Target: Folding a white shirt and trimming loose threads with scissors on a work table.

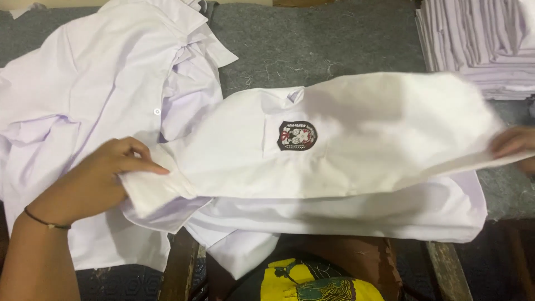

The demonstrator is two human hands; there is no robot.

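Note:
A white shirt with a dark embroidered badge on its pocket lies stretched across the middle, partly folded over. My left hand pinches its left edge near the collar end. My right hand grips the shirt's right edge at the frame's border, mostly out of view. The shirt's lower layers hang over the table's near edge.
A loose heap of white shirts covers the left of the grey felt table. A neat stack of folded white shirts stands at the back right. A yellow patterned garment shows on my lap below.

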